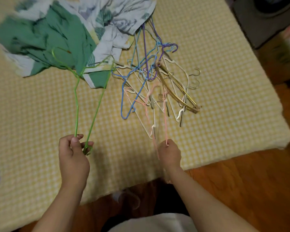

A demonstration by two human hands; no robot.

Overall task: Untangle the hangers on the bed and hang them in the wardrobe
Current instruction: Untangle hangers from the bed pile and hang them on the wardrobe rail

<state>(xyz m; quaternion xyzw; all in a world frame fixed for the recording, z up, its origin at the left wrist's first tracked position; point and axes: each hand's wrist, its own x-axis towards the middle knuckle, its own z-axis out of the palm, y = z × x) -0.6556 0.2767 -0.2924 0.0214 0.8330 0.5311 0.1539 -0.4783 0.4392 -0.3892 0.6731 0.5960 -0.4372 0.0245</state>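
A tangled heap of wire hangers (157,84), blue, purple, white, pink and gold, lies on the yellow checked bed (216,72). My left hand (74,153) grips the corner of a green wire hanger (76,108), lifted clear of the heap with its hook over the crumpled cloth. My right hand (170,154) grips the end of a pink hanger (165,118) that still runs up into the tangle.
A crumpled green and white floral cloth (60,36) lies at the bed's far left, touching the heap. Wooden floor (241,181) shows past the bed's near corner. A dark box (264,19) stands at the far right.
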